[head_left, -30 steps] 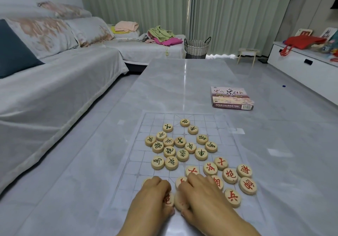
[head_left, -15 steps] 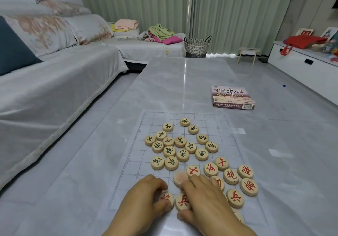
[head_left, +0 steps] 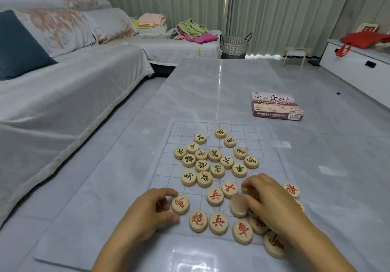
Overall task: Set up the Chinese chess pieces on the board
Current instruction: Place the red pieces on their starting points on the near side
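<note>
A thin sheet printed with the chess board (head_left: 263, 136) lies on the grey marble table (head_left: 211, 86). Several green-lettered pieces (head_left: 217, 170) sit bunched on its far half. Red-lettered pieces (head_left: 215, 197) lie scattered on the near half. My left hand (head_left: 145, 214) pinches one red piece (head_left: 180, 204) between thumb and forefinger at the board's near left. My right hand (head_left: 274, 206) curls over a pile of red pieces at the near right, hiding some. Its thumb is against a tilted blank-faced piece (head_left: 237, 206).
The chess set's box (head_left: 276, 106) lies on the table beyond the board, to the right. A grey-covered sofa (head_left: 63, 103) runs along the left. A wicker basket (head_left: 235, 44) and a white cabinet (head_left: 354, 67) stand farther off.
My hands have drawn apart: the left slid left with a red piece, the right moved right over the pile. Red pieces once under them now lie uncovered; the blank-faced piece shifted right.
</note>
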A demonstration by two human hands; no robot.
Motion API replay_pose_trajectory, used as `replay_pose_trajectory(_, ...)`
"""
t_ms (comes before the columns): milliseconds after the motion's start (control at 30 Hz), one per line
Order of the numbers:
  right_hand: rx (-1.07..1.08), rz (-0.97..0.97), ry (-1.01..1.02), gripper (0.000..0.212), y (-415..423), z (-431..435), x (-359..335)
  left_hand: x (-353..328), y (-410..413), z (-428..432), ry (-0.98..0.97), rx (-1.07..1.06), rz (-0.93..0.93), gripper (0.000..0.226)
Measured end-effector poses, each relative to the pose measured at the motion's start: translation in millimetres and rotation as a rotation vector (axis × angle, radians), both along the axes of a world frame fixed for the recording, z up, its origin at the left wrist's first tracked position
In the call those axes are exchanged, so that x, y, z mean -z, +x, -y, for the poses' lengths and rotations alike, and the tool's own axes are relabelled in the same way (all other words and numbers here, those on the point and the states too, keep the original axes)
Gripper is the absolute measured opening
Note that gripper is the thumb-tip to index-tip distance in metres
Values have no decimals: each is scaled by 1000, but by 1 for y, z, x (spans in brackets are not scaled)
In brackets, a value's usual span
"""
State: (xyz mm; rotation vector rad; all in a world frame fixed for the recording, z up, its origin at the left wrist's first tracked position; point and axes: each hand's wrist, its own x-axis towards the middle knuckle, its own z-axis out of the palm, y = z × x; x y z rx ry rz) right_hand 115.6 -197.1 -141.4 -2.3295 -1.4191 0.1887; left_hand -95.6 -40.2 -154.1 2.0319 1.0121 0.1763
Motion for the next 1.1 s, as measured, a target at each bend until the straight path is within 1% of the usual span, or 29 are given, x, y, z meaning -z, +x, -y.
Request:
replay_pose_trajectory(67,-21,-12,-2,24,0,-1,1,3,6,5,70,48,-10,35)
replay_pose_trajectory(133,-25,-23,-7,24,0,-2,2,4,9,8,87,87,-14,32)
replay_pose_trajectory(267,27,-52,24,22,8,0,4,4,7,4,-10,127,7,30)
replay_pose_trajectory(333,79,-82,64,23,15,1,2,4,7,2,-11,96,28,27)
replay_pose_trajectory(400,132,-107,83,26,24,0,0,3,11,-3,63,34,60,27)
replay_pose_trajectory(500,178,-133,45,30,36,-5,1,-4,31,-6,167,-25,112,25)
replay_pose_trajectory(533,181,-145,18,31,38,-8,1,-7,40,-6,192,-30,100,30)
replay_pose_trajectory(633,167,-164,-45,39,43,-20,-1,-8,69,-6,272,11,-75,64)
replay_pose_trajectory(700,139,-118,-102,47,46,-31,-5,-5,83,-8,332,39,-174,75)
replay_pose_trajectory(800,99,-14,-232,57,51,-50,-10,-2,98,-14,355,27,-213,77)
replay_pose_trajectory(867,88,-8,-285,55,54,-62,-10,0,106,-19,354,30,-220,74)
replay_pose_trajectory(967,89,-2,-272,49,60,-78,-7,0,120,-28,345,35,-213,74)
replay_pose_trajectory(1100,131,-12,-243,48,72,-93,-3,-3,140,-50,284,47,-207,78)
